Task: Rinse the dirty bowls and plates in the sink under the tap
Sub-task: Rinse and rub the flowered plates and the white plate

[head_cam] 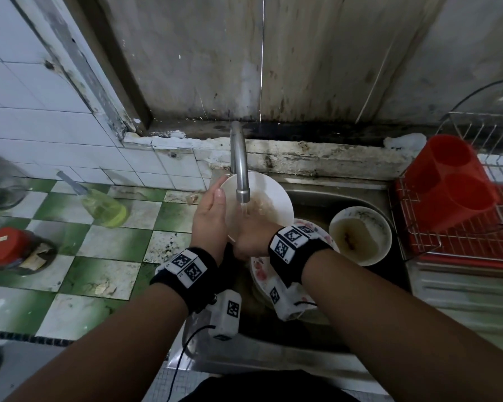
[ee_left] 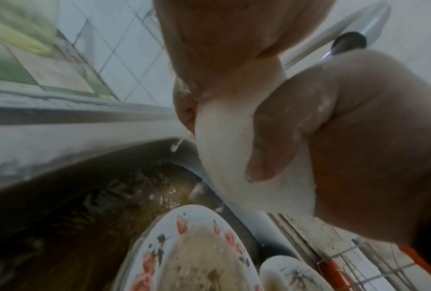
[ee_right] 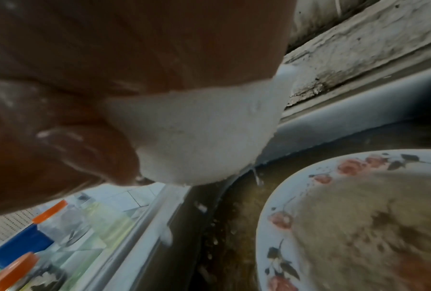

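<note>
A white bowl (head_cam: 273, 198) (ee_left: 224, 137) (ee_right: 197, 137) is held tilted under the running tap (head_cam: 240, 166) over the sink (head_cam: 331, 195). My left hand (head_cam: 209, 216) (ee_left: 234, 39) holds its left side, thumb on the rim and fingers behind it. My right hand (head_cam: 253, 236) (ee_left: 358, 128) (ee_right: 110, 49) grips the lower edge, fingers inside in the brown water and thumb pressed on the outside. Below lies a flowered plate (head_cam: 259, 274) (ee_left: 184, 246) (ee_right: 309, 177) with food residue. A second bowl (head_cam: 360, 236) (ee_left: 284, 271) of murky water sits to its right.
A wire dish rack (head_cam: 462, 245) with a red cutlery holder (head_cam: 447, 181) stands right of the sink. On the green-and-white tiled counter at the left are a yellow-green soap bottle (head_cam: 105, 208) and a red-lidded jar (head_cam: 9, 245). A stained wall rises behind the tap.
</note>
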